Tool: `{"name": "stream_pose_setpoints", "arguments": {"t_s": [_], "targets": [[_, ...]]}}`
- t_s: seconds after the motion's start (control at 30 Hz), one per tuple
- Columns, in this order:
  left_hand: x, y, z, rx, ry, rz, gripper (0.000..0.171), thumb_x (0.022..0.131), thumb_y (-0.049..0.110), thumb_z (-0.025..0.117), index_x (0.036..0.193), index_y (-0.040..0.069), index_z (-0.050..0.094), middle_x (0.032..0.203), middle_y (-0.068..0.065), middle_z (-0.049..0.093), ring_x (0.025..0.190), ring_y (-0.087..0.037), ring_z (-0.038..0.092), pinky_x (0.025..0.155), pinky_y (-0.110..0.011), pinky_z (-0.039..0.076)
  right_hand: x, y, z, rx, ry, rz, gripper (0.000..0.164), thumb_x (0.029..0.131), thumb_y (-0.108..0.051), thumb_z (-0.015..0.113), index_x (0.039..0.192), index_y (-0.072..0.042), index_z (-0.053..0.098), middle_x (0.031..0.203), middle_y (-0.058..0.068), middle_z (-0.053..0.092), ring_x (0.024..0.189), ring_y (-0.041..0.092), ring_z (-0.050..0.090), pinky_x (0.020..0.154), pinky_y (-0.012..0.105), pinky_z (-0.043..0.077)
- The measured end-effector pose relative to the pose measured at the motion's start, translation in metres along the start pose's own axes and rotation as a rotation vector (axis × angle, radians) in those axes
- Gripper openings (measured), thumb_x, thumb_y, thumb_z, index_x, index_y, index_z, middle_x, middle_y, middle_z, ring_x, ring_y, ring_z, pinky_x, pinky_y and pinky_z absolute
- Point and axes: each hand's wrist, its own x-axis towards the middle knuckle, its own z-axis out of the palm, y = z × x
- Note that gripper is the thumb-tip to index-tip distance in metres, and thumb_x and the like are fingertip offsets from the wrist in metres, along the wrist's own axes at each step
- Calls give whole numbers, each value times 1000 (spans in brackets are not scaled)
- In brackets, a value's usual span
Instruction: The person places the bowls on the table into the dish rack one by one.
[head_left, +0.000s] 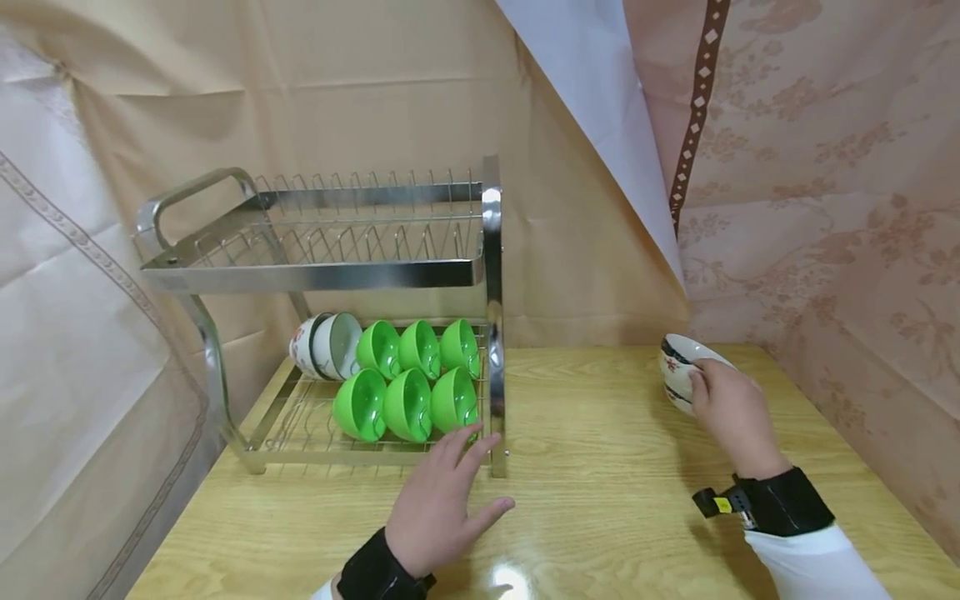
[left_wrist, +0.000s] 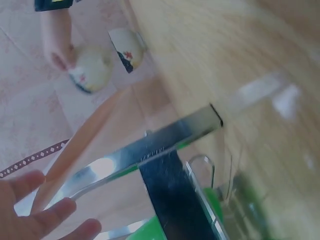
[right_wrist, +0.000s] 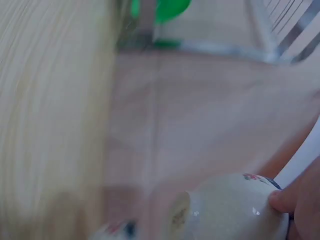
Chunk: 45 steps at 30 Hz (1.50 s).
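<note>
My right hand [head_left: 731, 408] grips a white bowl [right_wrist: 230, 210] with a dark patterned rim and red flowers, thumb at its rim, over the right side of the table. A second patterned bowl [left_wrist: 129, 50] stands on the table just below it; in the head view it is mostly hidden. My left hand [head_left: 442, 504] has its fingers spread and holds nothing, near the front right corner of a metal dish rack [head_left: 375, 275]. Several green bowls [head_left: 407, 406] stand tilted in two rows on its lower tier. Two white patterned bowls [head_left: 337, 346] lean together at that tier's back left.
The rack's upper tier [head_left: 315, 277] has wire dividers and a side handle [head_left: 187, 192]. A wooden table [head_left: 585, 467] runs beneath everything. Beige cloth [head_left: 375, 100] hangs behind, and flowered pink cloth [head_left: 825, 208] closes off the right side.
</note>
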Motion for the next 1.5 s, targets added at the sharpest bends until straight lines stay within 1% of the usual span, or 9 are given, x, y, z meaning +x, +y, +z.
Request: {"name": "stream_pose_setpoints", "arguments": {"t_s": [0.17, 0.4, 0.47, 0.6, 0.67, 0.9, 1.1, 1.3, 1.5], "targets": [[1, 0, -1, -288, -66, -148, 66, 98, 62, 42, 148, 19, 44, 148, -6, 46, 126, -26, 54, 94, -45, 52, -8, -54, -12, 41, -27, -113, 12, 95, -2, 62, 102, 8, 64, 88, 19, 66, 80, 37, 62, 73, 54, 46], [5, -2, 1, -1096, -222, -384, 56, 107, 43, 37, 148, 5, 37, 147, -20, 43, 123, -38, 54, 88, -40, 56, -40, -117, -11, 122, -31, -341, 15, 89, -3, 71, 103, -3, 69, 92, 3, 70, 88, 23, 65, 83, 44, 49], [5, 0, 2, -1282, -264, -425, 61, 107, 45, 35, 148, 0, 34, 147, -26, 40, 123, -43, 53, 88, -42, 57, -50, -130, -8, 153, -3, -431, 10, 97, -13, 64, 102, -6, 69, 91, -2, 69, 86, 19, 64, 79, 40, 49], [5, 2, 5, -1562, -344, -510, 78, 103, 56, 36, 150, -6, 26, 145, -30, 42, 120, -46, 56, 92, -46, 55, -68, -152, -3, 235, 22, -570, 35, 107, -31, 41, 100, -10, 68, 89, -8, 67, 84, 12, 61, 79, 33, 47], [5, 2, 6, -1658, -390, -545, 83, 102, 59, 36, 151, -6, 20, 143, -30, 45, 116, -43, 60, 93, -45, 54, -75, -160, 0, 271, 19, -624, 37, 108, -32, 37, 100, -11, 67, 90, -9, 66, 84, 11, 60, 82, 31, 45], [3, -8, 4, -1819, -545, -545, 72, 104, 56, 27, 155, 5, 20, 132, -22, 51, 107, -25, 63, 86, -32, 57, -87, -174, 10, 355, 16, -816, 27, 105, -19, 42, 101, -9, 66, 90, -7, 64, 83, 12, 59, 88, 31, 45], [-3, -15, 3, -1884, -602, -561, 65, 105, 51, 30, 156, 11, 21, 134, -21, 47, 109, -25, 60, 88, -30, 56, -91, -179, 12, 358, 19, -855, 24, 105, -19, 44, 100, -11, 66, 92, -8, 64, 85, 9, 59, 85, 31, 46], [-13, -22, 2, -1847, -570, -558, 64, 103, 45, 40, 156, 12, 22, 137, -20, 43, 116, -29, 53, 95, -35, 53, -93, -182, 16, 358, 17, -897, 26, 106, -20, 43, 99, -12, 66, 92, -8, 64, 90, 12, 61, 93, 38, 47], [-29, -27, -8, -1810, -485, -541, 66, 103, 31, 40, 157, 6, 12, 143, -23, 39, 122, -32, 51, 103, -47, 46, -95, -186, 21, 364, 5, -923, 24, 106, -21, 45, 103, -12, 67, 101, -6, 67, 100, 14, 63, 103, 42, 45]]}}
